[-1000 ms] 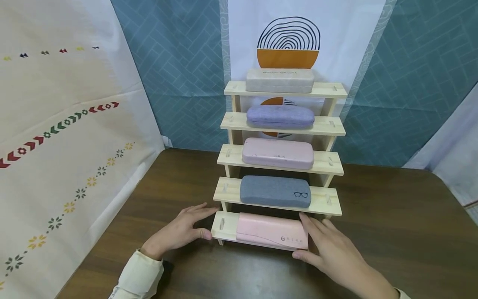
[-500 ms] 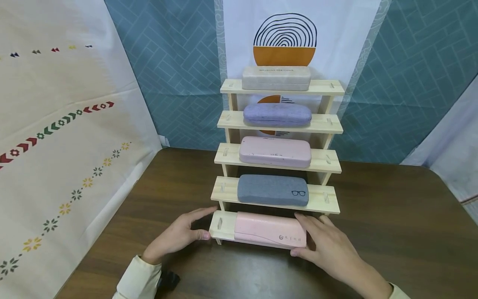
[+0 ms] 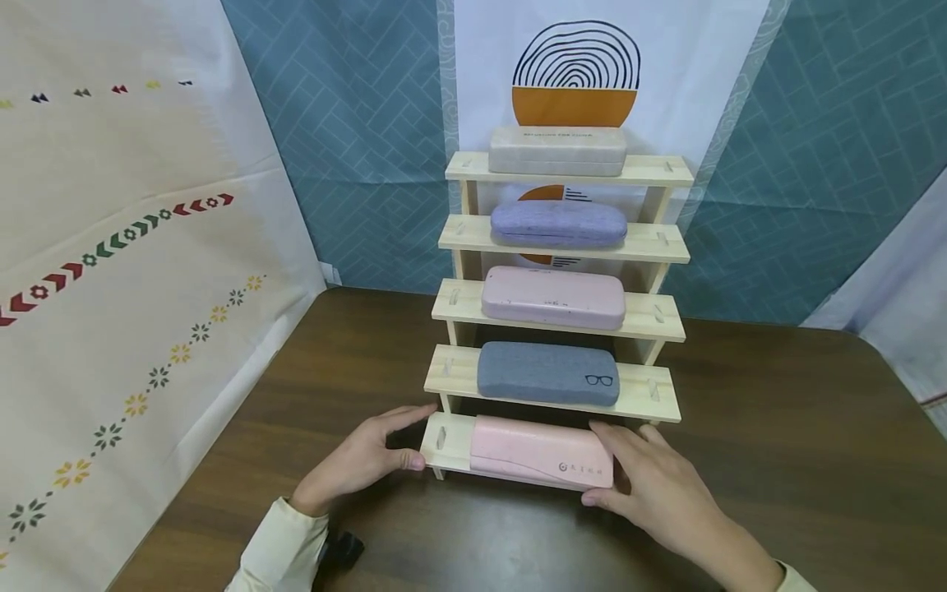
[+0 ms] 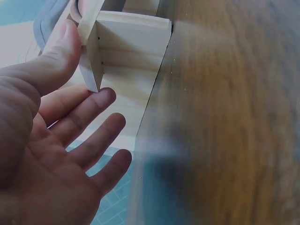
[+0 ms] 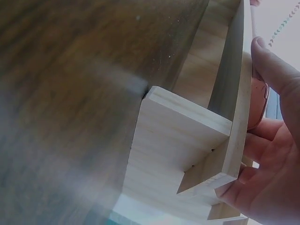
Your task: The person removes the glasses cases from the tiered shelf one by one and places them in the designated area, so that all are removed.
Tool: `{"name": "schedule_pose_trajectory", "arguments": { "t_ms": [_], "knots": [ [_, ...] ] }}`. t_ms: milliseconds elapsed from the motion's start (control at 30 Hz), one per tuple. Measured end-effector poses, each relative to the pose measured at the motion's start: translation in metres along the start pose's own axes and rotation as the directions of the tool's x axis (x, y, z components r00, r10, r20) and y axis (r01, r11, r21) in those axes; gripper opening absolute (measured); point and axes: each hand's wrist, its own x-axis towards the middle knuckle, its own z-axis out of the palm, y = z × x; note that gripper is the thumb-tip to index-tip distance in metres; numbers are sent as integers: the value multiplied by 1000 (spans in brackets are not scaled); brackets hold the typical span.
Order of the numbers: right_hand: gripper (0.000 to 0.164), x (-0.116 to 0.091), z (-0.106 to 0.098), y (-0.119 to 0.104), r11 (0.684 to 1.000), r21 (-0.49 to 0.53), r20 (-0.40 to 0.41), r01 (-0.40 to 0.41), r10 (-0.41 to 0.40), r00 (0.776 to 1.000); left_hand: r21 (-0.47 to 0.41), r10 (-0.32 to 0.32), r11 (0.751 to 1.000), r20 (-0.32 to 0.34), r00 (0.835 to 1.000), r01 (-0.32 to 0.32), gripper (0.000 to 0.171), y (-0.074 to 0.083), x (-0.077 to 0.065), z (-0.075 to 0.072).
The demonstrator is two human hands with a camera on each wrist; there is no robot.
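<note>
A tiered wooden rack [image 3: 651, 390] stands on the table with one glasses case on each step. At the bottom, my right hand [image 3: 658, 485] holds the right end of a pink glasses case [image 3: 533, 448], thumb at its front edge and fingers behind it. In the right wrist view the thumb lies along the shelf edge and fingers reach round behind. My left hand [image 3: 362, 456] rests at the bottom shelf's left end, thumb and index finger at its corners. The left wrist view shows its other fingers [image 4: 101, 138] nearly straight, beside the rack's leg.
Above sit a blue-grey case [image 3: 547, 374], a pale pink-mauve case [image 3: 553, 298], a lavender case [image 3: 558, 224] and a light grey case [image 3: 556, 150]. A teal patterned cloth [image 3: 355, 148] hangs behind, a white embroidered cloth [image 3: 148, 329] at the left. The table [image 3: 777, 444] is dark wood.
The head view shifts slightly left, then back to the right. Both hands keep their places at the bottom shelf, and the cases stay where they were.
</note>
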Motion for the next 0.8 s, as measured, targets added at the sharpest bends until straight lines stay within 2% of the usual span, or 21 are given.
{"name": "schedule_pose_trajectory", "arguments": {
  "t_ms": [567,700,800],
  "knots": [
    [84,1,0,-1,1000,-6,11,-9,9,1000,-21,-19,1000,-8,1000,18,68,3,-3,0],
    [82,1,-2,-1,999,18,24,-44,44,999,-12,-5,1000,-3,1000,5,68,3,-3,-1],
    [79,-1,-7,-1,991,78,45,-107,104,994,4,5,1000,9,1000,-5,71,3,-3,-1]
  ]
}}
